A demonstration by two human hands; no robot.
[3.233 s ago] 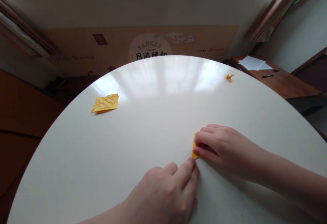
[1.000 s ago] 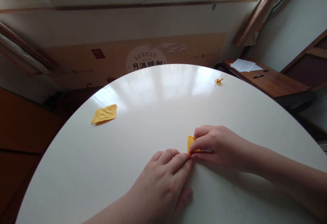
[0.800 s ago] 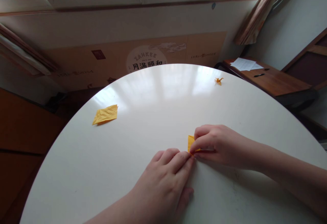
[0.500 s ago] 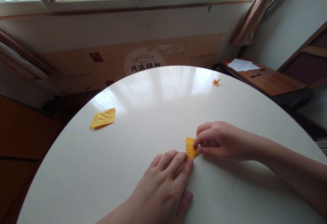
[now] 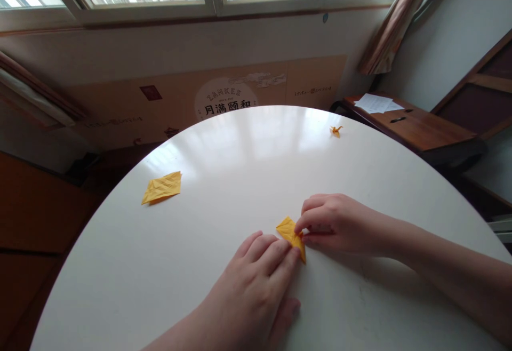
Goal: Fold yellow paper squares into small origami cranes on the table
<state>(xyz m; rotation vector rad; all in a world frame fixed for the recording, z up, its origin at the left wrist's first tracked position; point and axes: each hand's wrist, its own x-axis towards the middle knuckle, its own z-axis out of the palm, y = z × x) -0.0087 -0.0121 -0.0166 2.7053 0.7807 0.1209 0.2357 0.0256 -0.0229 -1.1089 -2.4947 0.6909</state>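
Observation:
A small folded piece of yellow origami paper (image 5: 288, 229) lies on the white table, its long shape slanting from upper left to lower right. My right hand (image 5: 334, 220) pinches its right edge between thumb and index finger. From the lower left, my left hand (image 5: 260, 273) lies flat on the tabletop, fingers stretched out, with the fingertips touching the paper's lower left edge. Part of the paper is hidden under the fingers of both hands.
Toward the left of the round white table (image 5: 224, 180) rests another creased yellow paper (image 5: 163, 188). A small folded yellow paper crane (image 5: 336, 131) sits near the far right edge. Beyond it stands a wooden desk (image 5: 432, 127) with white sheets (image 5: 376, 103).
The folded paper has turned, with more of its length now showing to the upper left and lower right. My right hand has shifted slightly left; my left hand stays nearly in place.

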